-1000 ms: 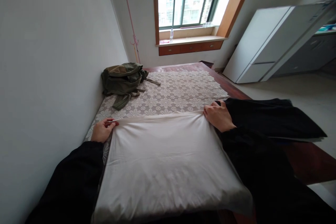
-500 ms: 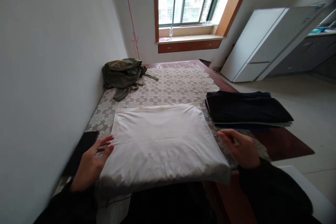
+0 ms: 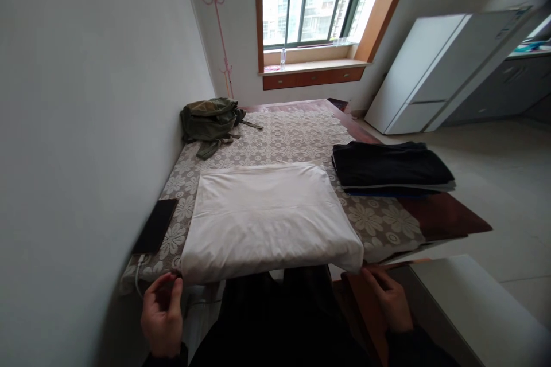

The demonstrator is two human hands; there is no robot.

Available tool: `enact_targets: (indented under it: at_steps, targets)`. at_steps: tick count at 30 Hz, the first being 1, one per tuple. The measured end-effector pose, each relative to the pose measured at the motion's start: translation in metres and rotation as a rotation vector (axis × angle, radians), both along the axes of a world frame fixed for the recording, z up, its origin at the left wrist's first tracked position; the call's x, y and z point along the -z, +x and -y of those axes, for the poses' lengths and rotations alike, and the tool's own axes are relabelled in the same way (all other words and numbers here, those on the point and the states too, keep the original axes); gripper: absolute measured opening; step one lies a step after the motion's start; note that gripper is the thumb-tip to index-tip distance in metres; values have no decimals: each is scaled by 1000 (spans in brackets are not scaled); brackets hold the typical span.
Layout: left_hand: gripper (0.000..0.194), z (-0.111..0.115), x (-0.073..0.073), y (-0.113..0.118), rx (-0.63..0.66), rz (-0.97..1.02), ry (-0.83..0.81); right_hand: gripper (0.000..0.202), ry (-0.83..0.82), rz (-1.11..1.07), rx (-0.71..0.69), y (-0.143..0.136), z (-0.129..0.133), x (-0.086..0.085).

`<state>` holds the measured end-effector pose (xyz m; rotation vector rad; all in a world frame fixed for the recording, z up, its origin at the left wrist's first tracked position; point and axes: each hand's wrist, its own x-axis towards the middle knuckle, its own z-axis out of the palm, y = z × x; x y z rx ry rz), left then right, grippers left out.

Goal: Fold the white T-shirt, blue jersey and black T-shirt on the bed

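Note:
A white cloth (image 3: 271, 218), folded into a broad rectangle, lies on the patterned tablecloth (image 3: 279, 135), its front edge at the table's near side. My left hand (image 3: 163, 312) is at the cloth's near left corner, thumb and forefinger curled toward each other with a gap showing between them. My right hand (image 3: 387, 295) is at the near right corner, its fingertips close together at the cloth's edge; what they pinch is too small to make out. A stack of folded dark clothes (image 3: 390, 166) lies to the right of the white cloth.
On the left are a black phone (image 3: 155, 226) with a white cable and, farther back, a green backpack (image 3: 210, 120) by the wall. A white surface (image 3: 477, 298) stands at the near right. Beyond the table is a white refrigerator (image 3: 426, 69).
Both hands have moved down toward me, from beside the white cloth to its near corners. The phone is more fully in view, and the camera view has shifted slightly.

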<state>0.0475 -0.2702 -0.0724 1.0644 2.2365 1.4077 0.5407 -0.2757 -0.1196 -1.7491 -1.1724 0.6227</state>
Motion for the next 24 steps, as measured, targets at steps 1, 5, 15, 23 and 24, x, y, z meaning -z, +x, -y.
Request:
enact_targets:
  at_steps: [1,5,15,23,24]
  targets:
    - [55,0,3,-2,35,46,-12,33,4,-19,-33,-1,1,0]
    - [55,2,14,-4,203,112,-118,33,-63,-123,-144,-5,1,0]
    - [49,6,16,-19,228,88,-138,37,56,-119,31,-9,2,9]
    - [51,9,34,-15,219,79,-62,27,159,93,-62,-16,7,15]
    - [53,8,34,-16,223,85,-64,28,199,100,-20,-16,9,17]
